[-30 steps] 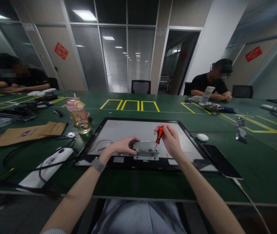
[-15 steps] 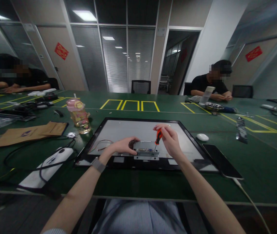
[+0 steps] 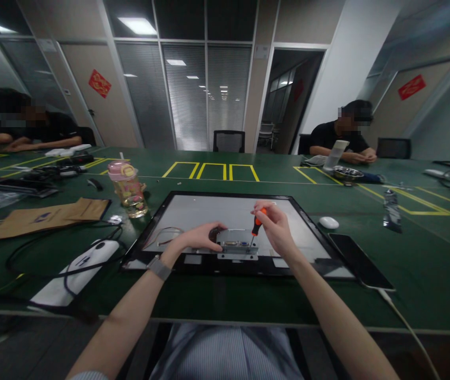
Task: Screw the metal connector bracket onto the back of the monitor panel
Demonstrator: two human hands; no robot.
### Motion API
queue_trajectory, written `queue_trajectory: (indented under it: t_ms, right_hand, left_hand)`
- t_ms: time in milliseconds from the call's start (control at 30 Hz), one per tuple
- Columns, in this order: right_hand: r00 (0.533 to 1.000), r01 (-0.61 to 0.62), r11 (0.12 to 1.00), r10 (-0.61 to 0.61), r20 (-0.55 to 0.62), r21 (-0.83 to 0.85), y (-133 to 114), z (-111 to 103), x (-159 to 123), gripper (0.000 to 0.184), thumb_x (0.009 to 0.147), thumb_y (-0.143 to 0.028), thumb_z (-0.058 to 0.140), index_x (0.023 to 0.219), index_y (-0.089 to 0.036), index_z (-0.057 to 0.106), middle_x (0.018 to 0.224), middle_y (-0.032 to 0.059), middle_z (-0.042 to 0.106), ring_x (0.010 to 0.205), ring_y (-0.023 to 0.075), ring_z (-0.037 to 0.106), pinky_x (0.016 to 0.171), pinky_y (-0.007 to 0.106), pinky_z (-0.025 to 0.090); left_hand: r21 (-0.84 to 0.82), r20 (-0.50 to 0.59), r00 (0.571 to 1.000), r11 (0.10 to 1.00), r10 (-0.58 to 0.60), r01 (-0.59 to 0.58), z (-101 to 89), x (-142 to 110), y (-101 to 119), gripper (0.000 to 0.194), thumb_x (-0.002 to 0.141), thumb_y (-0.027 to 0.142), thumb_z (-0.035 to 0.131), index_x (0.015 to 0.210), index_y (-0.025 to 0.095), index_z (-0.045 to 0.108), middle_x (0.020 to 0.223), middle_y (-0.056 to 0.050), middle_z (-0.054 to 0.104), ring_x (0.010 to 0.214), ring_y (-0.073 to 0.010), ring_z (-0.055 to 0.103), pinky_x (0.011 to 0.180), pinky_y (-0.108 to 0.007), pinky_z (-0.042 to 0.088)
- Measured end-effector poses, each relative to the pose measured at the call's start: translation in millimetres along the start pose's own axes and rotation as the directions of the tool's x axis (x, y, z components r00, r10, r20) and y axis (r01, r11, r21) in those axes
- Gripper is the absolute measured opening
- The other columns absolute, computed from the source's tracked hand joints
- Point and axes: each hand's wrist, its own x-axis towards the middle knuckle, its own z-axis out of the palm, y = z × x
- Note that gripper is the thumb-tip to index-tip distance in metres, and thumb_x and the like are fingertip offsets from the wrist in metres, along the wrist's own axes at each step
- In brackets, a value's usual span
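A flat display panel (image 3: 248, 211) with a black frame lies back side up on the green table. Near its front edge sits a silver metal bracket (image 3: 237, 256) with a row of connector ports along it. My left hand (image 3: 203, 237) is closed on the bracket's left end, thumb in front; a dark rounded thing (image 3: 214, 233) shows by its fingers. In my right hand (image 3: 275, 224) is an orange and black screwdriver (image 3: 257, 226), held steeply with the fingers pinched round its handle top. The screwdriver's tip meets the bracket's right part; any screw there is too small to see.
Left of the panel stand a pink-lidded bottle (image 3: 127, 190), a brown paper envelope (image 3: 50, 216) and a white power strip (image 3: 78, 272) with black cables. To the right lie a white case (image 3: 329, 222) and a plugged-in phone (image 3: 361, 261). Other people sit across the table.
My right hand's fingers have shifted slightly round the screwdriver handle, which shows a little differently. The screwdriver tip, my left hand and the bracket have stayed in place.
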Motion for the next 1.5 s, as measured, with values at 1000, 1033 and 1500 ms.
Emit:
queue_trajectory:
  t_ms: [1000,1033,1500]
  right_hand:
    - [0.998,-0.043,0.999,0.043,0.052,0.001,-3.5,-4.3,-0.5,0.016,0.089,-0.034,0.056,0.102,-0.026,0.063,0.084,0.0025,0.064,0.080,0.0175,0.062,0.072,0.033,0.051]
    - [0.998,-0.038,0.999,0.038,0.060,0.012,-4.0,-4.2,-0.3,0.017,0.091,-0.034,0.052,0.101,-0.026,0.062,0.086,0.0031,0.064,0.082,0.0179,0.063,0.074,0.034,0.051]
    - [0.995,0.083,0.977,-0.072,0.062,-0.195,-8.7,-3.5,-1.8,0.020,0.091,-0.031,0.052,0.109,-0.026,0.060,0.099,0.0060,0.067,0.093,0.0194,0.065,0.084,0.037,0.053]
  left_hand:
    - [-0.003,-0.009,1.000,1.000,0.005,-0.005,0.6,0.1,0.4,0.066,0.066,0.033,0.076,0.126,0.020,0.050,0.124,-0.008,0.058,0.111,-0.0267,0.056,0.097,-0.038,0.042]
    - [-0.001,-0.010,1.000,1.000,0.006,-0.006,0.6,0.2,-0.4,0.066,0.066,0.034,0.076,0.126,0.021,0.050,0.125,-0.008,0.057,0.111,-0.0266,0.056,0.097,-0.039,0.042]
    - [0.014,-0.012,1.000,1.000,0.014,-0.013,0.6,0.8,0.6,0.066,0.066,0.033,0.076,0.125,0.019,0.051,0.128,-0.009,0.056,0.117,-0.0272,0.053,0.101,-0.038,0.040]
